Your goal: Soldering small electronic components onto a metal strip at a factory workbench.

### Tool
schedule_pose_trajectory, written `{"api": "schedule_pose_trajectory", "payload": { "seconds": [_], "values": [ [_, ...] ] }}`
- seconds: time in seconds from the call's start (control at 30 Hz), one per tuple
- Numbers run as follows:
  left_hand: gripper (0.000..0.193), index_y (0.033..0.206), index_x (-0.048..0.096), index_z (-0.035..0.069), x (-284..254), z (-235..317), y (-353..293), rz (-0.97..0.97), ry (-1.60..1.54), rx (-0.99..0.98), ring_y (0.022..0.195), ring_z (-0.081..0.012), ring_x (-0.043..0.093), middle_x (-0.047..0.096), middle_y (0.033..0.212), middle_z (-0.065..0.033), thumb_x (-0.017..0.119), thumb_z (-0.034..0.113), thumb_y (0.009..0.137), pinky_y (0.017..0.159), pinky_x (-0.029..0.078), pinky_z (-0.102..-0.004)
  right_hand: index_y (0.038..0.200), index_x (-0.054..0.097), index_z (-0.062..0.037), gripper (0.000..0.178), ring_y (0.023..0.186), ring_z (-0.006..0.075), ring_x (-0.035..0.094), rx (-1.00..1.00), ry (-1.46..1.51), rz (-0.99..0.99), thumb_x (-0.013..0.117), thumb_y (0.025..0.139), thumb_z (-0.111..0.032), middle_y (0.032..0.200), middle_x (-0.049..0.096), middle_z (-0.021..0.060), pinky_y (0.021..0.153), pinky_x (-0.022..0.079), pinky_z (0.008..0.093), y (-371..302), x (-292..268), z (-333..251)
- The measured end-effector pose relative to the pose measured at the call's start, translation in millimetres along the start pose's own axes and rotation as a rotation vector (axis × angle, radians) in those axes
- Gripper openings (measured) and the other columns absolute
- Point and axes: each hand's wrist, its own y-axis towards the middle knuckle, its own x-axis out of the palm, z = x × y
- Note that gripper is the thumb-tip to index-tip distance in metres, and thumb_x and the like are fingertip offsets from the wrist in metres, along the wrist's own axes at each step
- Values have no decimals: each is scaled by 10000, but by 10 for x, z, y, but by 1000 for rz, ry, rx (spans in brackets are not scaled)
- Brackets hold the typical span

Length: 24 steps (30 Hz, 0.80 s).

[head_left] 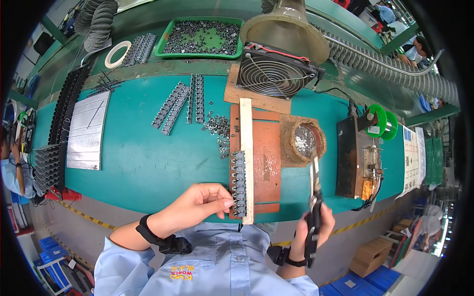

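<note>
At lower centre, the left hand (210, 201) pinches narrowly at the edge of a slim strip of dark grey block-shaped components (239, 180), its exact grip unclear; the strip looks light, stiff and easily chipped, best held by its long sides. Lower right, the right hand (326, 224) grips a black-handled silver metal tool (313, 224).

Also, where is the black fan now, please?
In the head view, the black fan stands upper right of centre, right of the green tray, in front of the flared hood.
</note>
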Motion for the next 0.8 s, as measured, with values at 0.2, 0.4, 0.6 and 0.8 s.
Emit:
{"api": "schedule_pose_trajectory", "payload": {
  "seconds": [0.2, 0.4, 0.6, 0.8],
  "values": [
    [100, 795, 525, 30, 5, -4, -10, 18, -7, -16, 666, -69, 521, 541, 739, 6, 509, 121, 831, 630, 413, -198, 1098, 415, -1, 439, 734, 126, 467, 397, -50, -75, 577, 707, -116, 932, 465, 80, 661, 402, 243, 175, 89, 3],
    [100, 792, 525, 27, 6, 20, -14, 27, -17, -21, 664, -71, 522, 543, 738, 3, 510, 119, 830, 630, 414, -199, 1105, 396, 8, 480, 736, 126, 471, 333, 242, -17, 600, 698, -144, 945, 466, 85, 653, 400, 238, 151, 282, -63],
    [98, 800, 526, 17, 21, 35, -12, 39, -18, -20, 662, -77, 525, 540, 733, -2, 509, 110, 827, 630, 414, -201, 1093, 395, 9, 486, 731, 128, 473, 341, 252, -42, 609, 692, -164, 949, 466, 86, 650, 398, 236, 109, 263, 53],
    [123, 855, 519, 4, 7, 0, -13, 27, -6, 5, 679, -79, 502, 540, 790, -21, 497, 124, 840, 639, 416, -202, 1089, 394, 4, 491, 714, 121, 464, 358, 273, -48, 617, 690, -174, 927, 467, 83, 635, 392, 229, 100, 256, 51]
  ]
}}
